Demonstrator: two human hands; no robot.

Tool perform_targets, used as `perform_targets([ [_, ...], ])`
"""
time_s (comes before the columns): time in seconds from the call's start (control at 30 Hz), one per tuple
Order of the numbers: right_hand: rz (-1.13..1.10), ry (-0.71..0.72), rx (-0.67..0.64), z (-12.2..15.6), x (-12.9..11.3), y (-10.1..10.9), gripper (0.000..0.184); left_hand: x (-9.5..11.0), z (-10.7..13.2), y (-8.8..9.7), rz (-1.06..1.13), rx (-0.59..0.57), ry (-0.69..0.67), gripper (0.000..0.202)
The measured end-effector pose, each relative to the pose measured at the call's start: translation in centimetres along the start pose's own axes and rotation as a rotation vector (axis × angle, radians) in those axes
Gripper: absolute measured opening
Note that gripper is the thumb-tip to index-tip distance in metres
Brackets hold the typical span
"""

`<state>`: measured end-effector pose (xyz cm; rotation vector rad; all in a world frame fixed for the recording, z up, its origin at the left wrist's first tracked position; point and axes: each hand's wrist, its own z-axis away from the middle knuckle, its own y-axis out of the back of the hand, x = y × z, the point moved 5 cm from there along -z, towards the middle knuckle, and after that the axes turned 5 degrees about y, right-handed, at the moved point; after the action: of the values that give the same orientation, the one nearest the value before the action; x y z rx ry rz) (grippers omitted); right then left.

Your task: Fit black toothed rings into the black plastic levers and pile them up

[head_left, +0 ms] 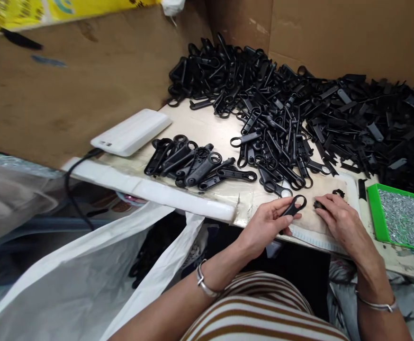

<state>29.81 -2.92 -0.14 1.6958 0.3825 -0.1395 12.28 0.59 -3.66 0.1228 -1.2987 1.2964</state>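
Note:
My left hand [269, 222] is closed on a black plastic handle with a ring at one end [294, 205], held just over the table's front edge. To its right, my right hand [342, 220] has its fingertips pinched on a small dark part [319, 205], whose kind I cannot make out. Another small black toothed piece [339, 193] shows just behind the right fingers. Both hands are over a pale worn mat [329, 187]. Beyond them lies a heap of similar ringed black handles [274, 137].
A green tray [377, 213] of small silvery metal pieces [406, 213] stands at the right. Flat black strips [363, 123] are piled behind it. At the left are a smaller group of black handles [203, 168], a white box with a cable [132, 132] and an open white bag [86, 265].

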Motion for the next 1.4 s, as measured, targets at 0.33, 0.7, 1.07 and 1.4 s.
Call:
perform_targets([
  [0.33, -0.423, -0.021, 0.286, 0.0, -3.5, 0.8, 0.017, -0.2, 0.1, -0.7, -0.009, -0.089, -0.007, 0.046],
  [0.7, -0.272, 0.036, 0.326, 0.0, -4.6, -0.4, 0.019, 0.1, 0.5, -1.2, -0.202, -0.08, -0.162, 0.047],
  [1.07, -0.556, -0.105, 0.219, 1.8, -3.7, 0.3, 0.027, 1.8, 1.6, -0.9, -0.692, 0.008, -0.229, 0.026],
  [1.4, -0.74, -0.304, 0.017, 0.8, -5.1, -3.0, 0.034, 1.8, 2.2, -0.1, -0.767, 0.098, -0.292, 0.037],
])
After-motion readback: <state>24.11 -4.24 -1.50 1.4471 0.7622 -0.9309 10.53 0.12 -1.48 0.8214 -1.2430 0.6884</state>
